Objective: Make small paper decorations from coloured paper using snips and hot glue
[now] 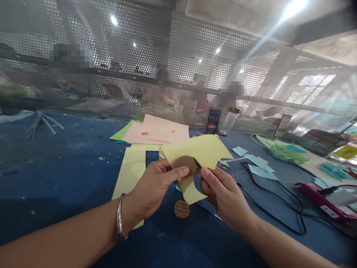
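My left hand (152,188) is closed, its thumb pressing a round brown disc (184,162) flat against a sheet of yellow paper (202,146). Along the disc's right side the paper is cut, and a curved strip of it hangs down below. A small tool with a dark pointed blade (196,163) sits in my closed right hand (225,195), its tip at the disc's edge; fingers hide most of it, so its exact kind is unclear. Below the hands, a smaller ridged brown disc (182,209) lies on the blue table (69,178) beside a thin blue stick (210,211).
More yellow paper (131,169) lies under my left arm. Pink sheets (164,128) and a green sheet (122,132) are stacked behind. To the right are light-blue paper pieces (262,171), a black cable (279,203) and a purple power strip (325,203). A perforated metal screen (134,89) borders the far edge.
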The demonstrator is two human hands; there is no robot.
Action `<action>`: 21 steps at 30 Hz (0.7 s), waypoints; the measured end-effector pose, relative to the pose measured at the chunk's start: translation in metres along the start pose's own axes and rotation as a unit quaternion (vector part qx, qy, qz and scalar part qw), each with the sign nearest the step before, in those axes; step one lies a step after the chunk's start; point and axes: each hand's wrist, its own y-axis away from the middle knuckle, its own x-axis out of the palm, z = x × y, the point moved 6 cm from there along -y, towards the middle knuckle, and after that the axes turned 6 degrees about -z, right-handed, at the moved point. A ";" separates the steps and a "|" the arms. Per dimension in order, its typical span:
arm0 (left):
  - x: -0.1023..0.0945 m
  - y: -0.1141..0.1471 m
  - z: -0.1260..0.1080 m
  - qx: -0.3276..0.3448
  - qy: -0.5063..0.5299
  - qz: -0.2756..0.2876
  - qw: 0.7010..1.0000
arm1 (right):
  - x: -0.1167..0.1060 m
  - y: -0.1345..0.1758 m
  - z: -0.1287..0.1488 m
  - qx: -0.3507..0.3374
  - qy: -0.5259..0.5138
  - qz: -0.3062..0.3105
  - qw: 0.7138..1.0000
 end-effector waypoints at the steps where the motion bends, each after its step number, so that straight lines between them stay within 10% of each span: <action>1: 0.000 0.000 0.000 0.002 0.000 0.000 1.000 | 0.000 0.000 -0.001 0.003 -0.002 0.001 1.000; 21: -0.011 -0.008 -0.005 0.064 -0.045 -0.028 0.997 | 0.005 0.002 0.000 0.074 -0.053 0.026 0.996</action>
